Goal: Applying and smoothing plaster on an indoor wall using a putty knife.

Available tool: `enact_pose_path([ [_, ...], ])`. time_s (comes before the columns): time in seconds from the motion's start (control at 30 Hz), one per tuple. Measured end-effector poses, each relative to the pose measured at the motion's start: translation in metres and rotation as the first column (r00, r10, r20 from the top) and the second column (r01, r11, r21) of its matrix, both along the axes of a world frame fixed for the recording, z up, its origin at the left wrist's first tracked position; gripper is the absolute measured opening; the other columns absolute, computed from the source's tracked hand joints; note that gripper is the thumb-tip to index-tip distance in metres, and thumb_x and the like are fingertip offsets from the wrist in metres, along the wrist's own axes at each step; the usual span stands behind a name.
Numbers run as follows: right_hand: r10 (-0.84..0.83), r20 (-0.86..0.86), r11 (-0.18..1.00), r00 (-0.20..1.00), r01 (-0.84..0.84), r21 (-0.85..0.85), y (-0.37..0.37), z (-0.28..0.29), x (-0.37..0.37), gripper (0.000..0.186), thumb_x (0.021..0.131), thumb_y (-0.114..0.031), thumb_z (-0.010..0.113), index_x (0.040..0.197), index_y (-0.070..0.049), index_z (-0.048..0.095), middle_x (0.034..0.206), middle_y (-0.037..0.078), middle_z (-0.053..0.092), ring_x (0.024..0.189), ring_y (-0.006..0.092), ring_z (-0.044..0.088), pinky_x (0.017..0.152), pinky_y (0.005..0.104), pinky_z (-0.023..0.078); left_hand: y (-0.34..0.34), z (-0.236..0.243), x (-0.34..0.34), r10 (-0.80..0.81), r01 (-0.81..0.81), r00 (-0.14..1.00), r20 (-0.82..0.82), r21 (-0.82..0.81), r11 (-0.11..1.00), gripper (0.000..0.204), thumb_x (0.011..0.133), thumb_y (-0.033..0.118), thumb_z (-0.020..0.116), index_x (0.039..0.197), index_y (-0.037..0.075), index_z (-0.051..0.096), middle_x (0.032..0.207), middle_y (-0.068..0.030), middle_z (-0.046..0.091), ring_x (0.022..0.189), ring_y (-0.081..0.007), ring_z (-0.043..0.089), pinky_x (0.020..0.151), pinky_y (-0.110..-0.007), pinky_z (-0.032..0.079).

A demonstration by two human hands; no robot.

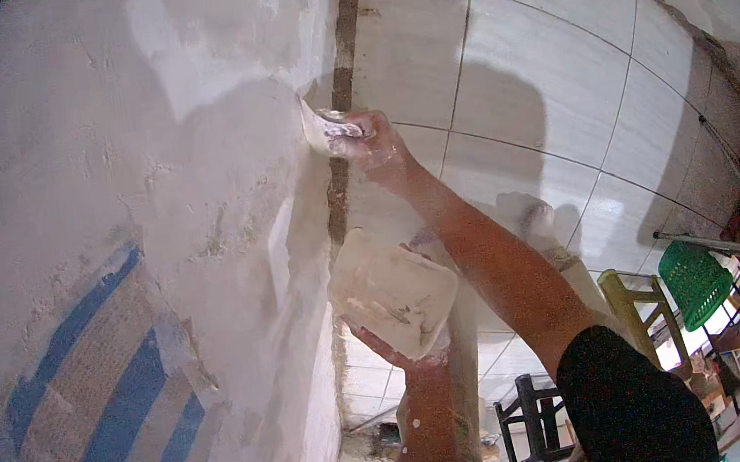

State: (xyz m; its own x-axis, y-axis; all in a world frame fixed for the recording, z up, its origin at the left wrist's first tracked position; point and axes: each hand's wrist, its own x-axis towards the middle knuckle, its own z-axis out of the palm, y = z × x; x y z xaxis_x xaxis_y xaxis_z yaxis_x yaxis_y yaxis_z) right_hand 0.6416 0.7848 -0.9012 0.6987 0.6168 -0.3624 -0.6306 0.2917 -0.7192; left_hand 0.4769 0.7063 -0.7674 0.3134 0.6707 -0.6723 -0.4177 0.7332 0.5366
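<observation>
In my right hand [377,147] is a plaster-smeared putty knife [315,131]. My fingers close round it, and its pale blade meets the wall [222,186] close to where the wall joins the tiled floor. Nearer to me, my left hand [396,348] supports a square, cream-coloured plaster board [392,289] from below; part of the hand is hidden under it. Streaks and a small lump of plaster lie on the board. Wet-looking and dry pale patches cover the wall around the blade. White smears mark both hands.
A blue-striped woven patch [119,427] shows on the wall at lower left. Large pale tiles [541,37] cover the floor to the right. Right of my arms stand a black stool [531,421], a yellowish stool [635,298], a green basket [694,280] and a metal pole [732,248].
</observation>
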Motion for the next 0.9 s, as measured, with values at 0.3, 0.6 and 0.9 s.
enact_pose_path([
  [0.3,0.369,0.359,0.904,0.857,-0.241,-0.353,-0.014,0.052,-0.013,0.019,0.084,-0.014,0.062,0.096,0.001,0.065,0.092,0.005,0.067,0.084,0.0133,0.06,0.074,0.0309,0.049,0.003,-0.001,-0.032,-0.102,0.103,0.993,0.051,-0.001,0.995,0.072,0.089,0.061,0.04,0.143,0.015,0.024,0.139,-0.0146,0.036,0.123,-0.0322,0.043,0.1,-0.05,0.041],
  [0.6,0.086,-0.055,0.993,0.995,-0.091,-0.082,-0.031,-0.007,0.019,0.01,0.09,-0.01,0.058,0.094,-0.002,0.061,0.085,0.002,0.062,0.079,0.0095,0.059,0.07,0.025,0.048,-0.006,-0.006,-0.027,-0.17,0.392,0.875,-0.454,0.458,0.798,0.071,0.092,0.058,0.039,0.144,0.013,0.019,0.142,-0.0125,0.031,0.125,-0.0304,0.04,0.102,-0.05,0.039],
  [0.9,0.282,0.767,0.894,0.577,0.133,-0.428,-0.004,0.111,-0.041,0.009,0.087,-0.011,0.06,0.088,-0.003,0.063,0.086,0.011,0.061,0.077,0.0165,0.059,0.066,0.031,0.047,0.003,-0.003,-0.042,-0.11,0.108,0.994,0.005,0.15,0.983,0.072,0.091,0.064,0.031,0.142,0.014,0.026,0.138,-0.0092,0.037,0.125,-0.0281,0.039,0.102,-0.047,0.037],
])
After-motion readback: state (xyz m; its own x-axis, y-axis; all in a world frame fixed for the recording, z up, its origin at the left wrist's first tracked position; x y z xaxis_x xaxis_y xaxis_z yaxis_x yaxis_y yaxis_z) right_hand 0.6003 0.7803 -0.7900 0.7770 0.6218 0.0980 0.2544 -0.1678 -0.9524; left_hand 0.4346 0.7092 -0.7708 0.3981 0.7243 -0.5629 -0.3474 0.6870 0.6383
